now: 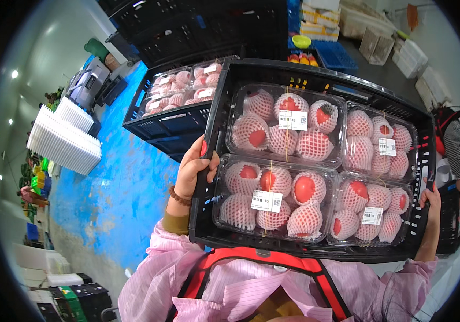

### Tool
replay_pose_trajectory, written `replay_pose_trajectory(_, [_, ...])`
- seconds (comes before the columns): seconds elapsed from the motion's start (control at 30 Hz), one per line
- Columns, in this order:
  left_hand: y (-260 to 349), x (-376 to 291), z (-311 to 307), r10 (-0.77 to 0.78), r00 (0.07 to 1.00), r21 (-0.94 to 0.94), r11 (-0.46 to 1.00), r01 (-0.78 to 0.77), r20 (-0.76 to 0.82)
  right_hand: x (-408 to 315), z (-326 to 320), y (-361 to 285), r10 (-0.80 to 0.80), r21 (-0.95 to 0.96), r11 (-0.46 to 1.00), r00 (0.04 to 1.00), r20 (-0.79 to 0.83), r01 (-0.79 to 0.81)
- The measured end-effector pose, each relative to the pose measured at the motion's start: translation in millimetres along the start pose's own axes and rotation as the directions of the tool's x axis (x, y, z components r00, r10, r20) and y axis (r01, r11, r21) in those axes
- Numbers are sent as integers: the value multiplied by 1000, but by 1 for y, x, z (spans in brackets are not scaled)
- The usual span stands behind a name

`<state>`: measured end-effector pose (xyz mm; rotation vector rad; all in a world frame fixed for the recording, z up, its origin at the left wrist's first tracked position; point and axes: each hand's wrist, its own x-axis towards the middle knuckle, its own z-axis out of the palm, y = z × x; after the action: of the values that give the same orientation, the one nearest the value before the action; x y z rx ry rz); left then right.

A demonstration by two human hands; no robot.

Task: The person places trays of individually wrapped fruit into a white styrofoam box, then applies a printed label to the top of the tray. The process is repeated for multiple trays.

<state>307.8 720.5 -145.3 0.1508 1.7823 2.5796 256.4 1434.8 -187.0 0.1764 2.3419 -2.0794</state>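
A black plastic crate (318,72) is held up against my chest, tilted in view. My left hand (196,165) grips the handle slot of its left end wall. At the opposite end my right hand (430,198) is closed around the other handle, its palm partly hidden. Inside lie clear plastic clamshell boxes in two rows: the upper left box (344,135), lower left box (220,161), upper right box (414,161) and lower right box (403,237). Each contains several red fruits in white foam nets, with a printed white label and a thin yellow tie.
Beyond my left hand another black crate (161,125) of similar boxes tops a stack. Tall dark crates (198,36) rise behind it. White foam trays (65,139) stand on the blue floor (105,193). A person's striped sleeve (453,139) shows at right.
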Motion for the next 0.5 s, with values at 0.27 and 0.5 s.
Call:
replay_pose_trajectory(0.27, [-17, 8, -13, 54, 997, -54, 997, -51, 58, -43, 8, -26, -150, -36, 988, 986, -68, 148])
replay_pose_trajectory(0.5, [-10, -2, -7, 68, 997, -12, 998, -67, 40, -32, 10, -13, -140, -16, 990, 990, -30, 139])
